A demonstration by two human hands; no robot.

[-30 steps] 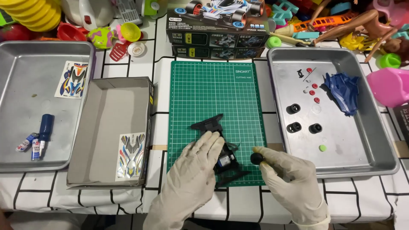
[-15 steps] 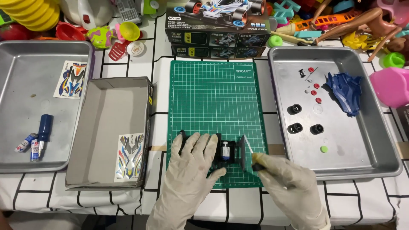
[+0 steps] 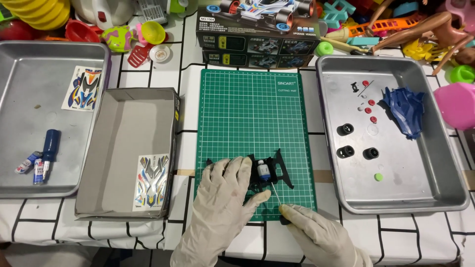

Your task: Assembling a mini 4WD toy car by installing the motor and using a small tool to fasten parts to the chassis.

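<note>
Chassis [image 3: 267, 172] of a small black toy car is sitting at the near end of the green cutting mat [image 3: 252, 113], with a little white-and-blue motor [image 3: 263, 171] already dropped into its middle. So that part looks done, but plenty seems to be left: three black wheels [image 3: 345, 129] and a few red bits are parked in the right metal tray [image 3: 445, 198], next to the blue body shell [image 3: 403, 111], and the sticker sheet [image 3: 151, 180] is lying untouched in the grey cardboard box [image 3: 123, 123]. A blue screwdriver [image 3: 48, 148] is left in the left tray [image 3: 15, 59].

Left hand [image 3: 222, 193], gloved, is laid flat over the chassis's left side, fingers spread, pinning it to the mat rather than gripping. Right hand [image 3: 311, 232], also gloved, is pinched narrow around a thin metal rod [image 3: 275, 194] that is angled up toward the motor, wrist low at the worktop edge.
</note>
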